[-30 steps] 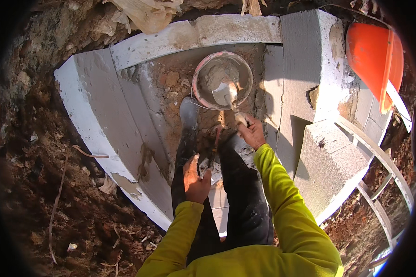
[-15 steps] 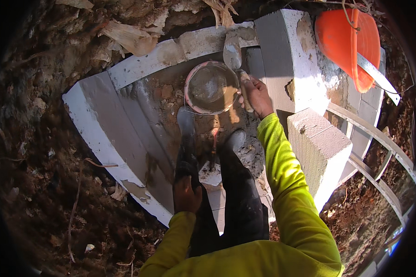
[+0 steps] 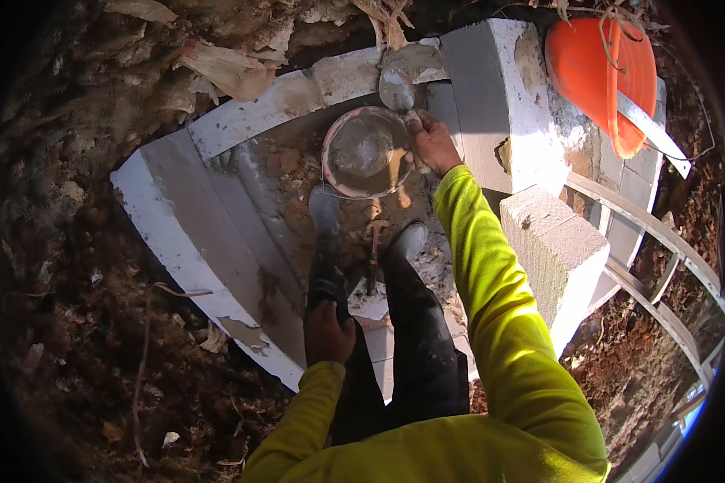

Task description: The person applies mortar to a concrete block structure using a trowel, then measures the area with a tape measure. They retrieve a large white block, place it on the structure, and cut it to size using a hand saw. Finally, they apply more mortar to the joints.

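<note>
My right hand (image 3: 437, 146) is closed around the handle of a trowel. The trowel's blade (image 3: 396, 90) lies against the far wall top (image 3: 330, 76), beside a patch of wet grey mortar (image 3: 415, 61). Just left of that hand stands a round bucket (image 3: 328, 165) with mortar (image 3: 366, 151) in its bottom. My left hand (image 3: 330, 332) rests on my left leg near the knee, its fingers dark and hard to make out. Between my boots lies a tool with a red handle (image 3: 376, 235).
Low block walls (image 3: 205, 233) surround my feet. To my right are a loose grey block (image 3: 552, 241) and a pale ladder (image 3: 660, 229). A tipped orange bucket (image 3: 576, 64) and a metal strip (image 3: 656, 133) lie at the far right. Rough soil (image 3: 64, 266) rises outside the walls.
My right hand has shifted slightly left and away from me. The trowel blade has moved left and turned along the wall top. My left hand stays on my leg.
</note>
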### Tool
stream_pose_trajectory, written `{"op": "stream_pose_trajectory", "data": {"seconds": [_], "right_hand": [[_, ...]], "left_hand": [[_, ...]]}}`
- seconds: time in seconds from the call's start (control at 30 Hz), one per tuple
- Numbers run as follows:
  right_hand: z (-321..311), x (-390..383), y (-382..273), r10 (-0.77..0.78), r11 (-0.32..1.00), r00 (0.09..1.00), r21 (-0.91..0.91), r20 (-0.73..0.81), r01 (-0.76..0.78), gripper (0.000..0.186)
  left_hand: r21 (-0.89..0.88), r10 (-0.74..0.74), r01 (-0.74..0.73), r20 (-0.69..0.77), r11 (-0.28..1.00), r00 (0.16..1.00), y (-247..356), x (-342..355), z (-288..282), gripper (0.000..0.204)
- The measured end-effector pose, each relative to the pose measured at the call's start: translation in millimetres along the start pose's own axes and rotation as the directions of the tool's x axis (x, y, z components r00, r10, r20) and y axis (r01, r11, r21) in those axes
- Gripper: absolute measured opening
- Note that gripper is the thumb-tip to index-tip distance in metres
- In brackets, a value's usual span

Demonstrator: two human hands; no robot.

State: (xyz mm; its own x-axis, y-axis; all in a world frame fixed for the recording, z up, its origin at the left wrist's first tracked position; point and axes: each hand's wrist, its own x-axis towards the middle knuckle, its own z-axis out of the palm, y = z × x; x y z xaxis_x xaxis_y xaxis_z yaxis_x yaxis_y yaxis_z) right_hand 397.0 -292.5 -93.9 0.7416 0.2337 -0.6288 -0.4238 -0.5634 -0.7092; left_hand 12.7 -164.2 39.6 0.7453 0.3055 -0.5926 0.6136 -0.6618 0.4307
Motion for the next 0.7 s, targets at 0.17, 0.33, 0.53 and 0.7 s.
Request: {"op": "stream_pose_trajectory", "data": {"seconds": [0.17, 0.33, 0.53, 0.7], "right_hand": [[74, -21, 3, -0.046, 0.943, 0.997, -0.333, -0.068, 0.021, 0.041], [34, -35, -30, -0.107, 0.811, 0.992, -0.571, 0.07, 0.128, 0.044], [-38, 21, 13, -0.208, 0.841, 0.953, -0.539, -0.222, 0.058, 0.045], [-15, -10, 47, 0.062, 0.967, 0.973, -0.23, -0.221, -0.114, 0.048]], "left_hand": [[-0.016, 0.016, -0.017, -0.021, 1.0, 1.0, -6, -1, 5, 0.049], [-0.012, -0.014, 0.014, -0.02, 1.0, 1.0, -6, 2, 4, 0.048], [-0.022, 0.031, -0.031, -0.034, 0.999, 0.999, -9, 0, 4, 0.048], [-0.033, -0.004, 0.003, -0.033, 0.999, 0.999, -7, 3, 7, 0.048]]}}
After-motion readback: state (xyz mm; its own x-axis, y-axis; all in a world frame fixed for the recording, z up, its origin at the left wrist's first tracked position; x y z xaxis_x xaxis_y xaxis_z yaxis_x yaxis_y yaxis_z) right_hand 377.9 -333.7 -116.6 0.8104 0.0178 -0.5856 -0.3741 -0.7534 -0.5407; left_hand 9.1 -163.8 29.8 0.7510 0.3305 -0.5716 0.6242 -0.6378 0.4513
